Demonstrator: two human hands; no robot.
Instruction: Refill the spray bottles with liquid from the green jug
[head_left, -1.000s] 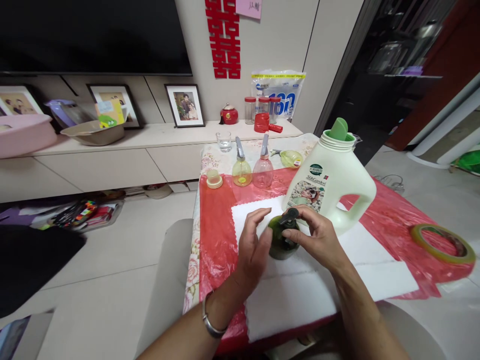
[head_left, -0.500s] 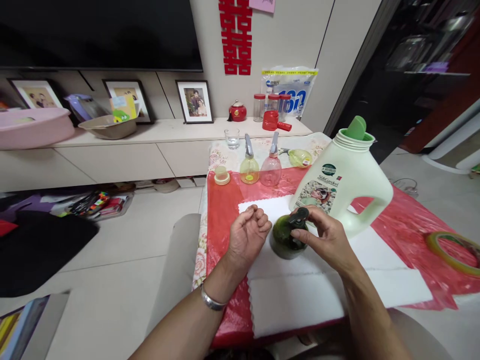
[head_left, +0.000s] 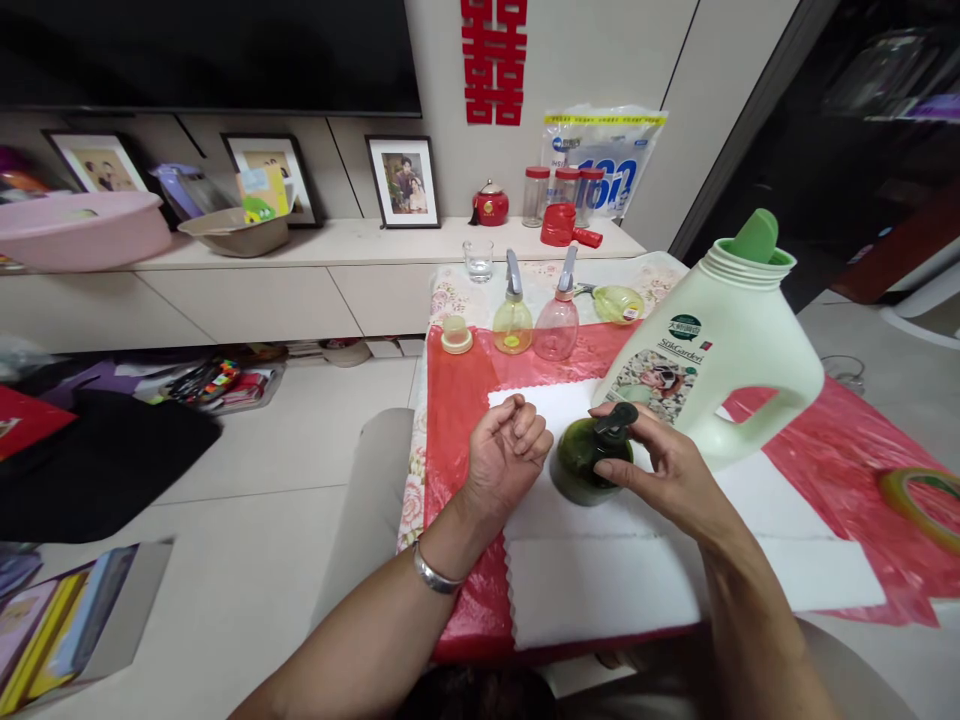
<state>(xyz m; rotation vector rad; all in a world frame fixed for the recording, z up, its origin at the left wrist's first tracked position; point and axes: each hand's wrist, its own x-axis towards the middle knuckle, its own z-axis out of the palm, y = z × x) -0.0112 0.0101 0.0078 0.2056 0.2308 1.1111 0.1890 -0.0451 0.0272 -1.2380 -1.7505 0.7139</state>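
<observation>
A dark green pump bottle [head_left: 581,465] stands on a white cloth [head_left: 600,590] with its black pump head [head_left: 616,420] on top. My right hand [head_left: 667,465] has its thumb and fingers closed around the neck, just under the pump head. Left of the bottle, my left hand [head_left: 510,455] is turned palm up with its fingers curled in, and nothing shows in it. Behind my right hand stands a large pale green detergent jug [head_left: 739,370], its mouth uncovered and a green spout rising inside.
Beyond the cloth stand a yellow spray bottle [head_left: 513,325], a pink spray bottle [head_left: 556,328] and a pale cap [head_left: 456,336]. A drinking glass [head_left: 478,262] sits farther back. At right, a tape roll [head_left: 892,490] lies on the red plastic sheet [head_left: 840,450].
The whole view has shifted, so things appear farther right and slightly higher. The left fingers have curled in a little more. My right hand keeps its hold on the pump bottle.
</observation>
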